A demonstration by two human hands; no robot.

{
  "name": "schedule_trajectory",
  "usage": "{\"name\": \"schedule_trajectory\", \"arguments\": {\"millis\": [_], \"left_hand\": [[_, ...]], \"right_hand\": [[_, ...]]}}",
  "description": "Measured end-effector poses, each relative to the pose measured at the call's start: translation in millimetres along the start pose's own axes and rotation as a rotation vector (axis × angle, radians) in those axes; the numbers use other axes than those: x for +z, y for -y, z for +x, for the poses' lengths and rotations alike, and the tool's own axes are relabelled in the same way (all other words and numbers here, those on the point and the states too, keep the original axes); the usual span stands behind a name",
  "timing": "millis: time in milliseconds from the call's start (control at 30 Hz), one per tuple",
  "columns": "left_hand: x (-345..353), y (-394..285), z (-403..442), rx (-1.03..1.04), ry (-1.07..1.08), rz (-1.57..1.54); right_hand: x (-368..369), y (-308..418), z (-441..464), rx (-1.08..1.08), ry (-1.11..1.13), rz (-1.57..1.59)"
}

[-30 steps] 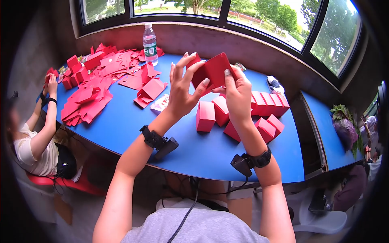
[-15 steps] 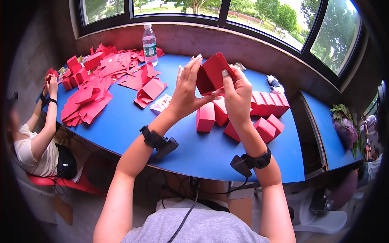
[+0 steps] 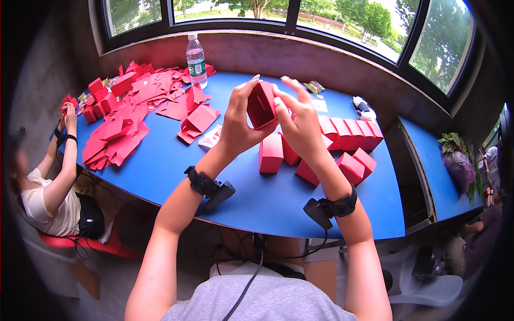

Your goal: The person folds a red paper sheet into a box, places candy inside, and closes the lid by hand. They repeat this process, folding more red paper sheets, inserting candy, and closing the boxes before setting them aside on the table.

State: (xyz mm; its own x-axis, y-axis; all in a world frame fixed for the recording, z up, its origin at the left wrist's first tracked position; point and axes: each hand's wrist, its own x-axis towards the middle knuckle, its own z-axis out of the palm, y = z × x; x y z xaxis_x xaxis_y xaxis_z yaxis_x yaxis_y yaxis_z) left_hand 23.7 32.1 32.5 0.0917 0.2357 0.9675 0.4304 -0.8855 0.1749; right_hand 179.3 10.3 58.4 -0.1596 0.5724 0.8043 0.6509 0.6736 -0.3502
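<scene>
A red paper box [image 3: 261, 105] is raised above the blue table, its open side facing me and its dark inside showing. Around its left side and bottom curls my left hand [image 3: 238, 120], closed on it. At the right edge of the box is my right hand [image 3: 300, 115], its thumb against the red card and its upper fingers slightly smeared by motion. Below the hands stand finished-looking red boxes, one upright box [image 3: 271, 154] nearest my left wrist. A row of red boxes [image 3: 350, 134] runs to the right, with a further box [image 3: 350, 168] in front.
Flat red card pieces [image 3: 120, 136] are heaped on the left of the blue table [image 3: 257, 206]. A water bottle [image 3: 196, 61] stands behind them. A partly folded box [image 3: 198, 122] lies nearer the middle. At far left sits another person [image 3: 51, 198] handling red card.
The box has turned and moved slightly left and down; its large raised flap no longer stands up. My right hand has shifted left and its fingers have moved to the box's right edge.
</scene>
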Motion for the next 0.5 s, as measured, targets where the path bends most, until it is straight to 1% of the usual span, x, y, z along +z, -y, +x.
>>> {"name": "schedule_trajectory", "arguments": {"millis": [67, 100, 133, 167, 200, 267, 300, 333, 367, 400, 433, 467, 500], "left_hand": [[0, 0, -1, -0.035, 0.012, 0.002], [0, 0, -1, -0.036, 0.012, 0.002], [0, 1, -1, -0.12, 0.024, -0.066], [-1, 2, -1, -0.204, 0.036, -0.133], [0, 1, 3, -0.383, 0.03, -0.291], [-13, -4, 20, -0.676, 0.225, -0.506], [-16, -2, 25, -0.756, 0.324, -0.551], [-17, -2, 27, -0.759, 0.323, -0.55], [-19, -1, 29, -0.746, 0.385, -0.486], [-21, -1, 31, -0.732, 0.446, -0.42], [-25, -3, 34, -0.584, 0.509, -0.313], [-30, -3, 37, -0.584, 0.511, -0.307], [-37, 0, 39, -0.66, 0.541, -0.471]], "right_hand": [[-2, -2, 2, 0.085, 0.217, 0.283], [-6, 2, 5, 0.083, 0.259, 0.28], [-10, 4, 6, 0.085, 0.262, 0.281], [-12, 6, 7, 0.051, 0.315, 0.234], [-13, 7, 6, 0.019, 0.37, 0.189], [-6, 6, 1, -0.044, 0.291, -0.004], [-6, 6, 0, -0.076, 0.272, -0.097], [-7, 8, 0, -0.111, 0.251, -0.191], [-9, 11, 1, -0.112, 0.251, -0.19], [-12, 19, 3, 0.031, 0.305, -0.079], [-13, 23, 4, 0.174, 0.357, 0.036], [-12, 25, 4, 0.174, 0.355, 0.042], [-12, 25, 3, 0.18, 0.291, 0.042]]}}
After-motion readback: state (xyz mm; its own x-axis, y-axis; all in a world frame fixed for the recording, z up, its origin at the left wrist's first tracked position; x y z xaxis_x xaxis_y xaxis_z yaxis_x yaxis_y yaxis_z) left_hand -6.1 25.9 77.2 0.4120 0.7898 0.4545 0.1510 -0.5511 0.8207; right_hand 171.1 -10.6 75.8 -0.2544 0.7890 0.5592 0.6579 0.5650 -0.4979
